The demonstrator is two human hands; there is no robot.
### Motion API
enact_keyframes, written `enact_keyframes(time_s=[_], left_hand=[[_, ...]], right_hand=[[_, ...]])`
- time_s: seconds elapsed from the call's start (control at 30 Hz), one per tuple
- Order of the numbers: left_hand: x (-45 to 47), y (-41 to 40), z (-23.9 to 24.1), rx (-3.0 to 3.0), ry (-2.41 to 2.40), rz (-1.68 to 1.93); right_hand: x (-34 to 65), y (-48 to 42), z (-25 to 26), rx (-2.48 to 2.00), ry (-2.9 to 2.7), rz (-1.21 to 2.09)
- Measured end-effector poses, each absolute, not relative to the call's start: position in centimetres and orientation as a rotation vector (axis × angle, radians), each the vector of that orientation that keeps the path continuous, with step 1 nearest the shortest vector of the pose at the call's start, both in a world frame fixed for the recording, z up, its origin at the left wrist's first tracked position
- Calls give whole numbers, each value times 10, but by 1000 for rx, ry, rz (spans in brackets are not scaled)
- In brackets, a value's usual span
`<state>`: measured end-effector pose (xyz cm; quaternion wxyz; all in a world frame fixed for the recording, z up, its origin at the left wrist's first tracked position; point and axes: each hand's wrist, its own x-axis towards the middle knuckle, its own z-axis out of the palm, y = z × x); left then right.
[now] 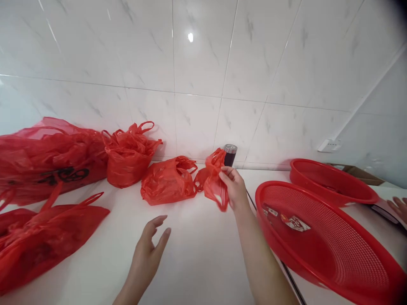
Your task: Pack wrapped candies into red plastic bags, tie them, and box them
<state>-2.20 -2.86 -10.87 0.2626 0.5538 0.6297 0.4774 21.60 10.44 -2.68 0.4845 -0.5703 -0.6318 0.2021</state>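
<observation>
1. Nearest is the person's left hand [149,248], above the table [193,262], its thumb and fingers apart with nothing between them.
2. At lower left lies a filled red bag [54,243]; at right, a red basket [359,237] holds printed pieces [296,223].
3. Farther in, the right hand [234,188] has its thumb and fingers pinched together on a thin red bag [216,188].
4. That bag lies just left of those fingers, its long axis running roughly away from the person. The right hand is the nearer; the left is well apart, toward the camera and to the left.
5. Just left of it sits a slumped bag [170,182]; whether they touch is hard to tell.
6. Beyond the pinched bag, a dark cup [229,157] stands near the tiled wall [203,63].
</observation>
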Motion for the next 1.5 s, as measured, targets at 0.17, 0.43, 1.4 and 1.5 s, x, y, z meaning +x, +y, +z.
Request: enact_keyframes(time_s=[0.17, 0.43, 1.4, 1.5], left_hand=[[17, -37, -87, 1375, 1220, 1300], [31, -39, -99, 1445, 1325, 1015], [-23, -53, -67, 354, 1126, 1025], [-17, -52, -77, 328, 1104, 971]], right_hand=[[194, -1, -49, -992, -1338, 1080], [215, -32, -85, -1094, -1520, 1082], [373, -52, -59, -2080, -1709, 277], [366, -57, -61, -1954, -1750, 445]])
